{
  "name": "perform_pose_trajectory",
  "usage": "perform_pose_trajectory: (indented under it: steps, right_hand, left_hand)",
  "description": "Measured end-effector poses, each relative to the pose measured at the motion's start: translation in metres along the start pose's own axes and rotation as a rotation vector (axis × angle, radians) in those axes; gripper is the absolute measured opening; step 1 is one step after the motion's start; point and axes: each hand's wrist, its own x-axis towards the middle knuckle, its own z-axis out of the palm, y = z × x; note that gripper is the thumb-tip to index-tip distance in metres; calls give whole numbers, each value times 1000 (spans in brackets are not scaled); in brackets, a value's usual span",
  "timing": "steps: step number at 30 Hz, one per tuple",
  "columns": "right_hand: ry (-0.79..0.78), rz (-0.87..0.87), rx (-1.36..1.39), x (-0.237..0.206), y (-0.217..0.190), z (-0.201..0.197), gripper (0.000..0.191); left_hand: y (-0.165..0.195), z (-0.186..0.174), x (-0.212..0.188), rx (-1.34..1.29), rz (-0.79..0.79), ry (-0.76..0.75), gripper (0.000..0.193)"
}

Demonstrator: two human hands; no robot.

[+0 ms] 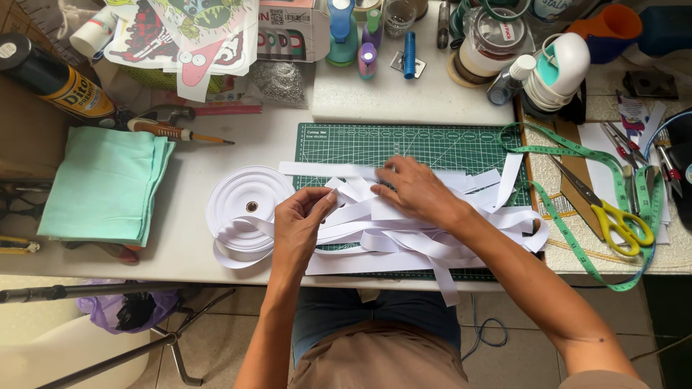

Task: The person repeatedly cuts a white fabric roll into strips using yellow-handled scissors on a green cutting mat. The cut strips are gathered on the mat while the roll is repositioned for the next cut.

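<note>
A loose heap of flat white ribbon strips (404, 230) lies on the green gridded cutting mat (432, 144) at the near edge of the white table (180, 245). One strip end is pinched by the left hand (303, 223); the right hand (414, 191) is pressed flat, fingers spread, on the heap. The strands are best kept pinned flat while one is drawn free, clear of the white ribbon roll (249, 209) just to the left.

The white ribbon strips (404, 230) are hiding most of the green cutting mat (404, 144); both forearms are running off the bottom edge.
</note>
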Motion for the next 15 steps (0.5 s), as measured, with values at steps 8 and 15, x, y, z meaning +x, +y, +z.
perform_pose_trajectory:
  steps: [8,15]
  right_hand:
    - [78,150,442,-18,-20,-21,30]
    - [7,153,1031,-19,-36,-17,29]
  left_hand:
    - [-3,7,3,-8,54,-69,23]
    - [7,28,-1,81,46,-167,28]
